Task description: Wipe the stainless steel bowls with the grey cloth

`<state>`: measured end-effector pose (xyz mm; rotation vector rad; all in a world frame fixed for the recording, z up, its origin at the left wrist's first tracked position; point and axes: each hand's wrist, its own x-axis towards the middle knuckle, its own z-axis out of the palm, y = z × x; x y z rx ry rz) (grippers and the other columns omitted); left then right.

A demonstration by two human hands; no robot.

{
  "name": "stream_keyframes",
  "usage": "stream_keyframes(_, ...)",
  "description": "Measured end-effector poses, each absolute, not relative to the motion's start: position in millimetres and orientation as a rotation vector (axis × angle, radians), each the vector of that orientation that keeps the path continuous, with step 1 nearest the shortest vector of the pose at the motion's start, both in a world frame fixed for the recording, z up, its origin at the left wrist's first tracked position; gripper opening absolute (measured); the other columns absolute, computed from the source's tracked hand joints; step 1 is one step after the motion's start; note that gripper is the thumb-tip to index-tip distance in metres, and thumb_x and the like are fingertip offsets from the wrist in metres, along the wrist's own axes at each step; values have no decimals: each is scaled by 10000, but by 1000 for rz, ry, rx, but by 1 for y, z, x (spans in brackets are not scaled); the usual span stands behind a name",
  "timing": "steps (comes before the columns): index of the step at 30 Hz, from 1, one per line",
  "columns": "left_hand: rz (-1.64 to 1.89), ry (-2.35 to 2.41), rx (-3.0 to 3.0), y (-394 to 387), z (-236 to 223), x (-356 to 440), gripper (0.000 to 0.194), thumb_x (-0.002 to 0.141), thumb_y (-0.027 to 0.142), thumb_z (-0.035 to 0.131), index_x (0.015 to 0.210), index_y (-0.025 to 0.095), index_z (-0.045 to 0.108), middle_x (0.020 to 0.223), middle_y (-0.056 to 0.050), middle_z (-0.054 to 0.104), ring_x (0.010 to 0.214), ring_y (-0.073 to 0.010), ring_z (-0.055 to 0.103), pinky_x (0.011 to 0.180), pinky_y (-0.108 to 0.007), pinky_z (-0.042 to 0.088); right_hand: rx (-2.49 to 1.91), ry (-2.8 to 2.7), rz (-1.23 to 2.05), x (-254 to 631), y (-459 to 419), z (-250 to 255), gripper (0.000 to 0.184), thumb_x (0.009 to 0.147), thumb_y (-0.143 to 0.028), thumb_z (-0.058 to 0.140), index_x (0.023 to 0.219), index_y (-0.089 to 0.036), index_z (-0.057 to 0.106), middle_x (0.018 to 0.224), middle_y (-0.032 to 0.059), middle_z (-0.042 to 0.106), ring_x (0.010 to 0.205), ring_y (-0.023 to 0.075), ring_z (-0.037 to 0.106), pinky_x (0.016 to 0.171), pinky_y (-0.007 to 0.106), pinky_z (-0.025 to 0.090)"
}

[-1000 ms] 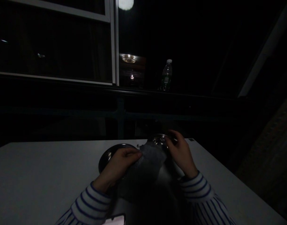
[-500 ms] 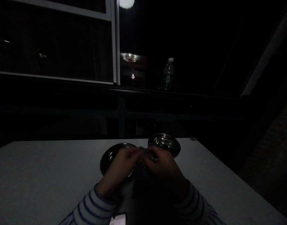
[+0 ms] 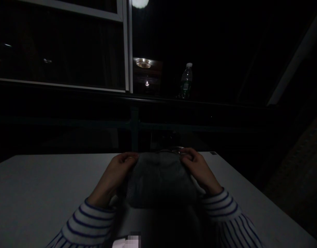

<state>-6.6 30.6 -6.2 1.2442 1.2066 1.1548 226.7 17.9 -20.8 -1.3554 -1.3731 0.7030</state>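
A dark grey cloth [image 3: 160, 181] hangs stretched between my hands above the white table [image 3: 57, 186]. My left hand [image 3: 119, 172] pinches its upper left corner. At the upper right corner, my right hand [image 3: 197, 167] is closed on the same cloth. Behind the cloth, the rim of a metal bowl [image 3: 177, 149] shows near my right fingers; the rest of that bowl is covered. The second metal bowl, to the left, is hidden by the cloth and my left hand.
A phone-like object with a lit screen [image 3: 126, 243] lies at the near edge. Beyond the table, a clear plastic bottle [image 3: 186, 82] with a white cap and green label stands on a dark ledge by the window frame [image 3: 127, 44]. The surroundings are very dark.
My hands have moved apart, left hand to the left and right hand to the right. The cloth, bunched between them before, is now spread wide and covers most of the bowls.
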Motion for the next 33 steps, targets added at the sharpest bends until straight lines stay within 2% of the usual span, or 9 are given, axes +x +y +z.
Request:
stream_keyframes(3,1243,1229,1179,35,-6,-15,479,609,329,671,1040,139,581,627,-2,645,576,-147,588,526,-243,425,-1282,-1324,688,232,15,-16,395,710,-301,510,1084,-177,541,786,2,640,681,130,581,570,222,421)
stream_keyframes(7,1253,1176,1147,37,-5,-23,414,590,324,695,956,141,630,697,-27,671,664,-161,621,593,-253,461,-1229,-1246,753,236,15,-14,285,684,-334,550,890,-169,659,927,51,674,867,173,607,748,280,452)
stream_keyframes(13,1202,1142,1197,39,-4,-33,426,580,287,725,968,128,650,794,-51,701,772,-163,629,700,-245,464,-1267,-1253,794,242,19,-17,368,669,-319,592,989,-145,646,945,76,683,858,195,630,771,322,469)
stream_keyframes(18,1255,1271,1385,43,-3,-38,326,611,342,694,869,141,682,789,-44,698,794,-191,610,708,-267,449,-1385,-1402,573,252,20,-16,329,708,-288,562,987,-138,649,938,70,675,878,200,607,806,336,437)
stream_keyframes(22,1296,1320,1453,44,-4,-41,245,619,361,672,747,152,679,745,-35,681,772,-183,587,711,-267,427,-1415,-1421,531,262,21,-16,244,699,-322,566,817,-132,665,799,55,664,798,204,594,772,337,423)
stream_keyframes(26,1307,1237,1364,44,-6,-41,240,646,375,640,715,146,627,670,-10,623,701,-161,576,659,-263,432,-1410,-1394,545,264,21,-17,229,695,-343,556,780,-147,638,790,35,642,781,185,578,720,301,418)
stream_keyframes(30,1261,1226,1230,44,-10,-34,260,659,376,629,794,158,593,666,9,596,605,-129,557,544,-230,421,-1393,-1348,608,256,21,-18,238,731,-367,495,758,-150,587,645,6,597,601,147,553,544,252,406)
stream_keyframes(33,1235,1252,1181,44,-12,-28,329,654,371,644,901,165,579,684,2,608,605,-135,579,529,-231,427,-1398,-1311,585,249,22,-19,282,728,-397,510,835,-145,575,660,11,603,607,152,558,523,247,405)
